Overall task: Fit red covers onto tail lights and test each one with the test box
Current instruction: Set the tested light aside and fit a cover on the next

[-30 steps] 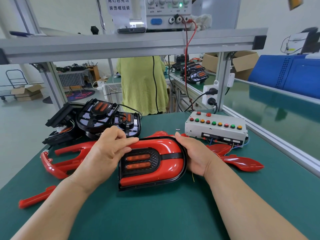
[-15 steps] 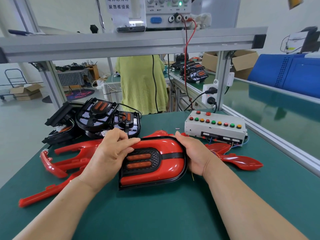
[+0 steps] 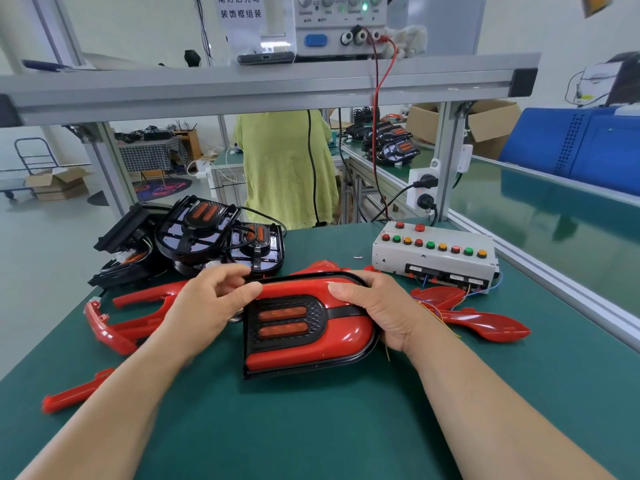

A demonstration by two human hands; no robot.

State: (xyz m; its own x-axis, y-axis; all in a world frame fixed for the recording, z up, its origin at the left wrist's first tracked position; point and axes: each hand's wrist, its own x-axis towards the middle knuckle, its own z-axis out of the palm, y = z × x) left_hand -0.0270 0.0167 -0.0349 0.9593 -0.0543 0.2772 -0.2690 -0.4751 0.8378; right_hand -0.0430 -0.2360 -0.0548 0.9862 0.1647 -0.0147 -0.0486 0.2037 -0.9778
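A tail light with a red cover (image 3: pixel 304 344) fitted on it lies on the green table (image 3: pixel 311 427) in front of me. Its black centre panel shows two orange lenses. My left hand (image 3: pixel 211 303) grips its upper left edge, thumb on the red cover. My right hand (image 3: pixel 377 306) grips its rounded right end, thumb on top and fingers behind. The grey test box (image 3: pixel 436 256) with its row of coloured buttons stands to the back right. Loose red covers (image 3: pixel 131 317) lie to the left, and more red covers (image 3: pixel 481 323) lie to the right.
Several black uncovered tail lights (image 3: pixel 204 233) are piled at the back left. A power supply (image 3: pixel 341 26) sits on the aluminium shelf overhead, with a red lead running down. A person in a green shirt (image 3: pixel 287 168) stands behind the table. A rail runs along the right edge.
My left fingers have lifted and curled back at the light's upper left edge. My right thumb has moved onto the top of the cover. The light has barely moved.
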